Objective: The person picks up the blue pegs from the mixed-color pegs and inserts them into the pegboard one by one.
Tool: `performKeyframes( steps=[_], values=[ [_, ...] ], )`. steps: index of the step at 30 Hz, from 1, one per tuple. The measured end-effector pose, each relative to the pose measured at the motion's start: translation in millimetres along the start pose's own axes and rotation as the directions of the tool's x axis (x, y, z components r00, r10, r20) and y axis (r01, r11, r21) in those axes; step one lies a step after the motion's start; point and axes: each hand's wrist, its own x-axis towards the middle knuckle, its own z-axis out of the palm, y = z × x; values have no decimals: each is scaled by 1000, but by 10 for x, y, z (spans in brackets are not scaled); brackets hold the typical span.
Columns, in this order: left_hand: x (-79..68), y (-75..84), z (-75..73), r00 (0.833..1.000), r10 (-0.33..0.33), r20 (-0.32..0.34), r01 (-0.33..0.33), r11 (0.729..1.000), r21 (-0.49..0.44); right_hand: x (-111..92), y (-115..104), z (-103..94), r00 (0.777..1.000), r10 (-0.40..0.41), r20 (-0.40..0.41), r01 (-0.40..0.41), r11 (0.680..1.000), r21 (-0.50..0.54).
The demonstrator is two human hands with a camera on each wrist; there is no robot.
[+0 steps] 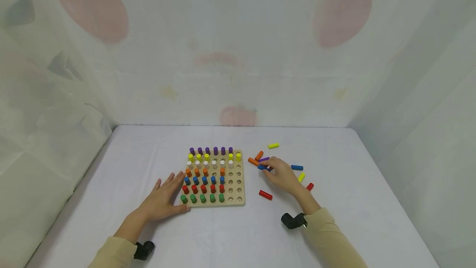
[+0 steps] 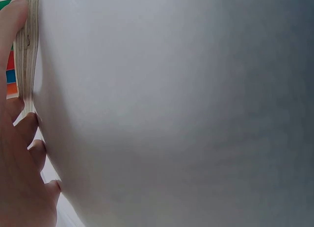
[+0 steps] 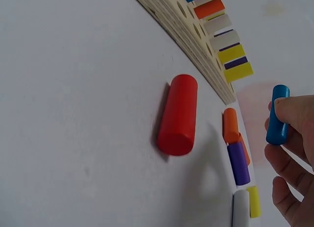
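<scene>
A wooden pegboard (image 1: 238,204) lies on the table, with rows of purple, yellow, white, orange, blue, red and green pegs standing in it. Bare holes show mostly along its right side. My left hand (image 1: 160,201) rests at the board's left edge, fingers extended and thumb touching the near left corner. To the right of the board, my right hand (image 1: 284,175) pinches a blue peg (image 3: 278,114) between thumb and fingers, above the table. Just beyond that peg lie orange pegs (image 1: 259,155) and a purple peg (image 3: 238,163).
Around the right hand lie a red peg (image 1: 265,195), another blue peg (image 1: 297,167), a yellow peg (image 1: 273,146) and, in the right wrist view, a white peg (image 3: 241,207). A pale curtain (image 1: 238,53) stands behind the white table (image 1: 230,239).
</scene>
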Motion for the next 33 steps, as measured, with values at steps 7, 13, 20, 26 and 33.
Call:
performKeyframes(
  steps=[7, 13, 20, 26, 33],
  values=[
    [1, -8, -1, 1000, -1, 5, 1, 1000, 3, 50, -58, 91, 1000, -13, 12, 13, 1000, 23],
    [6, -4, -5, 1000, -4, 9, 4, 1000, 7, 77, -117, 153, 999, -41, 20, 40, 998, 47],
    [3, -1, -4, 1000, -4, 7, 4, 1000, 4, 100, -185, 216, 998, -18, 57, 13, 996, 93],
    [4, -6, 7, 1000, -2, 6, 2, 1000, 0, 114, -223, 271, 997, -9, 76, 1, 994, 109],
    [0, -3, 1, 1000, -4, 4, 4, 1000, 0, 135, -261, 349, 995, -66, 69, 55, 988, 145]
  ],
)
